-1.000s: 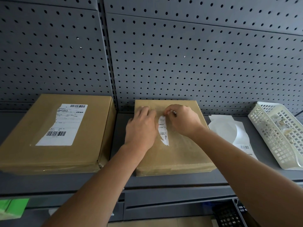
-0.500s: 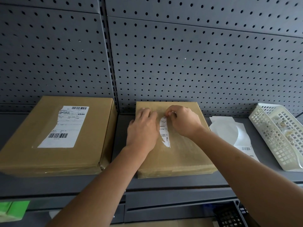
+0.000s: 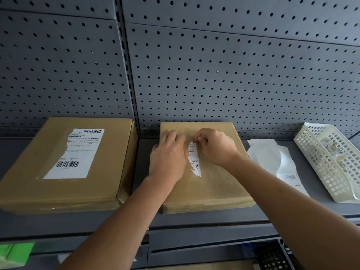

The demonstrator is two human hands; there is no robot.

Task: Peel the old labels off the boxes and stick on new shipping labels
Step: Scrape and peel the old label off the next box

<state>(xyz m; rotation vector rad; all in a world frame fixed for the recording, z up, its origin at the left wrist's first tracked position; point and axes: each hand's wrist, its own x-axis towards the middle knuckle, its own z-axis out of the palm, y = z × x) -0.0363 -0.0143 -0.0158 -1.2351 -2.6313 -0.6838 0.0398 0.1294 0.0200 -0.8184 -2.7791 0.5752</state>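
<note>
Hardly anything had been shifted since the earlier frame: the fingers (image 3: 197, 137) of the right hand (image 3: 216, 148) were closed on the top of the torn label strip (image 3: 193, 158). The middle box (image 3: 214, 189) on the shelf (image 3: 144, 217) was pressed down by the flat, straight-fingered left hand (image 3: 167, 157). Old-label peeling was judged unfinished, and a slow, low pull was called for next.

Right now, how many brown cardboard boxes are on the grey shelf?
2: the left cardboard box and the middle cardboard box under the left hand and right hand.
</note>
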